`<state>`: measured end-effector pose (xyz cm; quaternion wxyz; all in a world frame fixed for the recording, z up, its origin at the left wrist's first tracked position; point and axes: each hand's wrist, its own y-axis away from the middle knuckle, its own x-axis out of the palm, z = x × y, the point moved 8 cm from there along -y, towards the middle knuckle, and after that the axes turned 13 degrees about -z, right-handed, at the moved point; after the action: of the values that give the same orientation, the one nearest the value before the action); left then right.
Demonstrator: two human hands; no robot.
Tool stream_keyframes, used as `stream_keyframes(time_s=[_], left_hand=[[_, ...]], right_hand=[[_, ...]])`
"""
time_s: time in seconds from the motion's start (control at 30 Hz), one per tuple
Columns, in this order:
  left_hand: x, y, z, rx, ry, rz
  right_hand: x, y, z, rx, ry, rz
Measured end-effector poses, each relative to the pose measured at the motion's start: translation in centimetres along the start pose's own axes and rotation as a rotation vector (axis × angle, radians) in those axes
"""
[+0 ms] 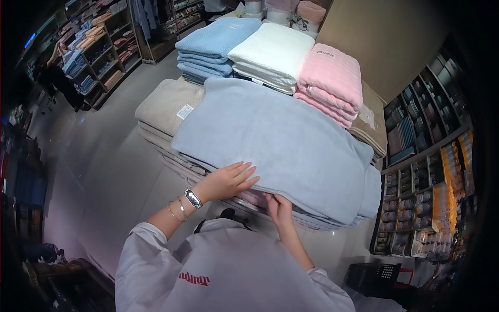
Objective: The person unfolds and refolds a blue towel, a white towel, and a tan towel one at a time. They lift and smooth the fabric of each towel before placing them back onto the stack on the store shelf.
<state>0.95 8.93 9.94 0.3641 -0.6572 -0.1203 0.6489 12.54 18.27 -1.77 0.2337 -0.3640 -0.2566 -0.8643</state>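
Note:
A wide light blue towel (270, 125) lies spread over a stack in front of me, its near edge facing my body. My left hand (228, 181) rests on it close to that edge, palm down with the fingers stretched out. Just to the right, my right hand (281, 209) pinches the near edge of the towel between thumb and fingers; some of those fingers are hidden. Under the edge, folded layers of pink and blue cloth show in part. A beige towel stack (169, 106) with a white label touches the blue towel's left side.
Behind the blue towel stand folded stacks: blue (213, 44), white (273, 49) and pink (330, 73). A brown towel (370, 122) lies at the right. Shelves of goods (416, 197) line the right side; a black basket (371, 278) is at lower right. Another person (60, 86) is far left.

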Motion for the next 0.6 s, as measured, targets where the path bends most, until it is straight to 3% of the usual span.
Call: stream_keyframes(time_s=[0.07, 0.17, 0.3, 0.4, 0.5, 0.6], left_hand=[[-0.2, -0.8, -0.7, -0.079, 0.021, 0.040], [0.1, -1.4, -1.4, -0.195, -0.030, -0.059], [0.8, -1.7, -1.6, -0.225, -0.157, -0.079], [0.7, -1.4, -0.7, -0.276, -0.142, -0.081], [0.3, -0.4, -0.2, -0.256, -0.180, -0.058], [-0.5, 0.5, 1.0, -0.259, -0.209, -0.062]], right_hand=[[0.5, -0.2, 0.1, 0.000, -0.034, -0.015], [1.6, -0.2, 0.2, 0.018, -0.071, -0.010], [0.2, -0.7, -0.3, 0.045, -0.063, 0.085], [-2.6, -0.7, -0.6, 0.090, 0.134, 0.059], [-0.9, 2.6, 2.3, 0.146, 0.385, 0.009], [-3.2, 3.5, 3.6, 0.195, 0.423, 0.093]])
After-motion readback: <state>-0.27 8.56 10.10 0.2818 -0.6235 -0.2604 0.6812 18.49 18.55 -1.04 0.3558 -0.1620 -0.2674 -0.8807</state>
